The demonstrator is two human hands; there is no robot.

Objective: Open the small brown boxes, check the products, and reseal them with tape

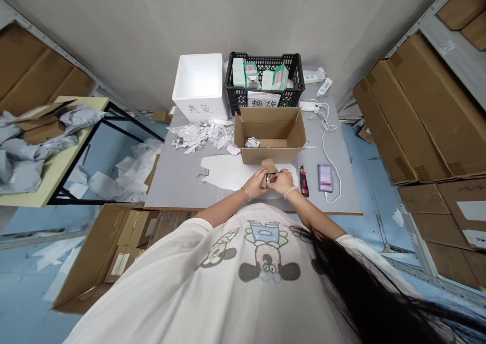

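Close to the table's front edge, my left hand (255, 184) grips the side of a small cardboard box (269, 165) whose flap stands up. My right hand (283, 183) is at the box's other side, its fingers bent at the opening. Inside the opening shows a shiny, roundish item (271, 178), too small to name; whether my right fingers hold it or the box wall, I cannot tell. Under both hands lies a white sheet (224, 170). A red and black utility knife (304, 182) rests just right of my right hand.
An open cardboard carton (271, 155) stands ahead of my hands. Behind it are a black crate (235, 97) of small boxes and a white foam box (199, 106). Crumpled plastic wrap (205, 134) lies left. At right is a phone (325, 178) on a white cable (339, 182).
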